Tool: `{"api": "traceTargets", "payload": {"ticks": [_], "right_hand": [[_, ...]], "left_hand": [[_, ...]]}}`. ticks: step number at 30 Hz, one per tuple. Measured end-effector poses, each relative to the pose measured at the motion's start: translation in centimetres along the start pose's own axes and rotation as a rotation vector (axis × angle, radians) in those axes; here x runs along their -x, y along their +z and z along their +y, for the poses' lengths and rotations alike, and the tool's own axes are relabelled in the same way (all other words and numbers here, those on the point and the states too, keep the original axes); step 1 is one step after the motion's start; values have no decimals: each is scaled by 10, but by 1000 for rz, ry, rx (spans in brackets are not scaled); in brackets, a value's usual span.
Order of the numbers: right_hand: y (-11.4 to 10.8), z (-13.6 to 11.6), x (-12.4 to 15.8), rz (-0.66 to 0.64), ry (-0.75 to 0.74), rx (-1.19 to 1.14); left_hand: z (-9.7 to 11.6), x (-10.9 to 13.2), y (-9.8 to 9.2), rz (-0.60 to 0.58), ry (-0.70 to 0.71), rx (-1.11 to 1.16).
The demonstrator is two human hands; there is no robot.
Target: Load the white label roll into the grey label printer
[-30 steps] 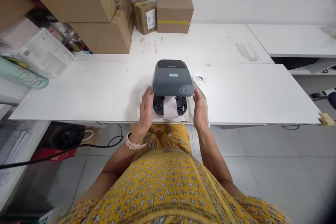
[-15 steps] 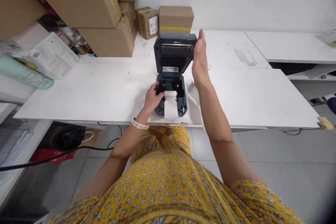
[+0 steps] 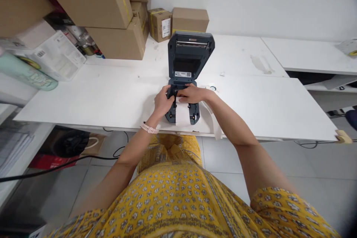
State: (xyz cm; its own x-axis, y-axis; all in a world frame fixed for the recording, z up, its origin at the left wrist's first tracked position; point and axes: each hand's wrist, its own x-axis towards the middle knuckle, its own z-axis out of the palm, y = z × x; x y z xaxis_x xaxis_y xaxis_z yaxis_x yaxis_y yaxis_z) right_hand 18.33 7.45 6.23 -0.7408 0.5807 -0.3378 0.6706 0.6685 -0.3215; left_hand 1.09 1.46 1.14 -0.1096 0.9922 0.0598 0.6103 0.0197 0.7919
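A dark label printer [image 3: 171, 116] stands at the table's front edge, its lid [image 3: 192, 65] raised and tilted back. White label paper [image 3: 183, 114] runs out over its front from a small roll in the bay. My left hand [image 3: 164, 101] grips the printer's left side, with the thumb reaching inward beside the roll. My right hand [image 3: 192, 93] is inside the bay, its fingers curled onto the roll and partly hiding it. Right of the printer, a loose white strip [image 3: 217, 128] curls down over the table edge, partly behind my right forearm.
Cardboard boxes [image 3: 117, 42] are stacked at the back left, with a small labelled box [image 3: 160, 26] beside them. A mint bottle [image 3: 30, 72] lies at the far left by a white carton [image 3: 60, 57]. A black cable [image 3: 83, 158] crosses below the table at left.
My right hand has left the raised lid and come down into the printer bay onto the roll. The lid stays up by itself. My left hand remains at the printer's left side.
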Motion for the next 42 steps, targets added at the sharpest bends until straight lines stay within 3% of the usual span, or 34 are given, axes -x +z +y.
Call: {"api": "traceTargets", "payload": {"ticks": [3,5,8,10,12,14,16,19,24,27,29,31,36,39,42], "right_hand": [[-8,3,4,13,-74,-113],[-13,4,24,57,-217,-275],[-7,9,82,191,-396,-535],[11,20,128,345,-385,-680],[38,38,170,595,-279,-842],[69,60,199,831,7,-969],[98,83,212,964,266,-1031],[129,111,208,1060,460,-1040],[149,129,188,1031,539,-1016],[139,119,190,992,575,-937],[121,103,192,1019,576,-815],[94,82,186,1048,487,-687],[24,42,120,898,90,-521],[2,41,77,852,-59,-508],[-10,53,54,870,-83,-492]], "left_hand": [[1,2,-3,6,48,-66],[1,4,-4,1,77,-129],[2,6,-5,-24,136,-238],[4,7,-5,-43,172,-294],[6,7,-6,-54,185,-341],[8,6,-6,-59,177,-384],[8,5,-6,-52,170,-396],[7,4,-4,-26,184,-344],[6,1,-3,14,193,-307],[6,0,-3,7,191,-295],[6,0,-3,3,192,-279],[6,1,-3,4,191,-264],[3,1,-1,8,194,-235],[0,2,-1,8,203,-241],[-2,3,-1,2,205,-277]]}}
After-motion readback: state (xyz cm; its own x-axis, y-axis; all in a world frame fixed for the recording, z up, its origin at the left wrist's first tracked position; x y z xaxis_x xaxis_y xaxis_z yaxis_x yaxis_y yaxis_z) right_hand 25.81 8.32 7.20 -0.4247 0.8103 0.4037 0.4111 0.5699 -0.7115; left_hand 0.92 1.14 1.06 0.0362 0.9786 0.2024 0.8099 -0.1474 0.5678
